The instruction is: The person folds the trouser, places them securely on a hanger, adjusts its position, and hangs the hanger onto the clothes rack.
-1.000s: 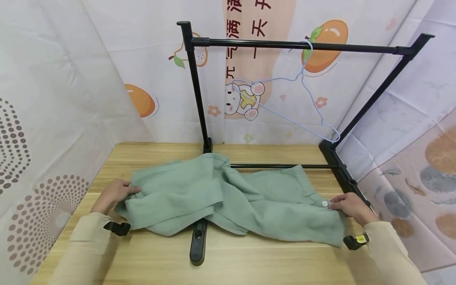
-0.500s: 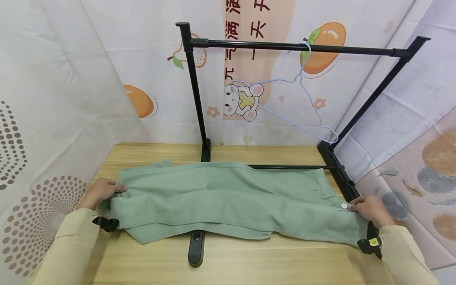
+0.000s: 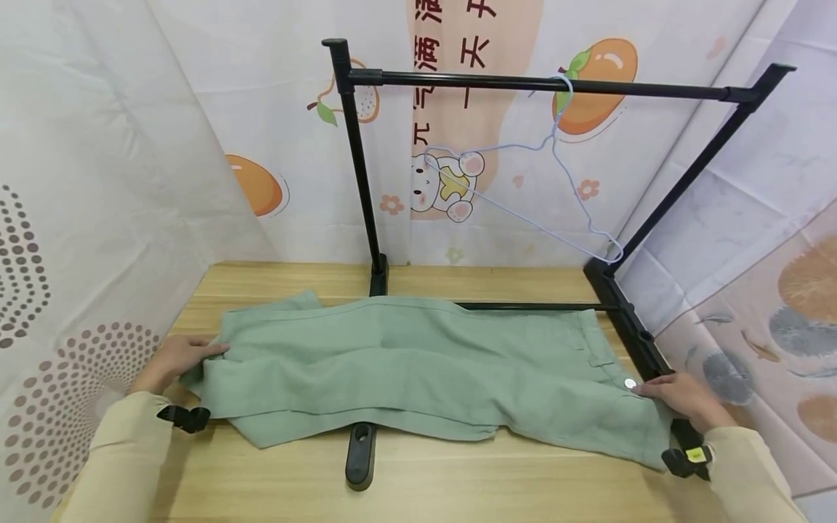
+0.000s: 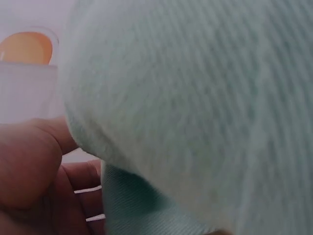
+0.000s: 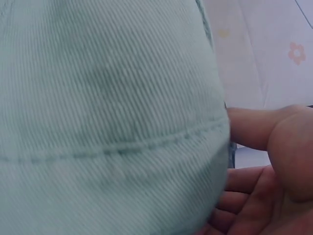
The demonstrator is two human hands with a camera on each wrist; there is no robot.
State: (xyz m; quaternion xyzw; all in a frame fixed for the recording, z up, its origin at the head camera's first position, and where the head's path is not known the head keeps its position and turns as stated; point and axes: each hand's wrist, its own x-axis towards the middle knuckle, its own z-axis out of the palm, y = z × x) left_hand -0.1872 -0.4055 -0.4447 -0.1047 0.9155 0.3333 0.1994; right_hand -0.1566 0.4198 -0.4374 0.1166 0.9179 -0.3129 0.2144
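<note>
"Across the wooden table, what lies there?"

"1 green garment, spread sideways over the left foot of a black rack."

"And the hands?"

"Left hand pinches its left end; right hand pinches the other, beside 1 pale button. Behind, 1 blue hanger hangs from the rack."

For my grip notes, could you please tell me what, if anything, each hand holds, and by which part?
The green trousers: the left hand holds the leg end, and the right hand pinches the waistband beside the button.
</note>
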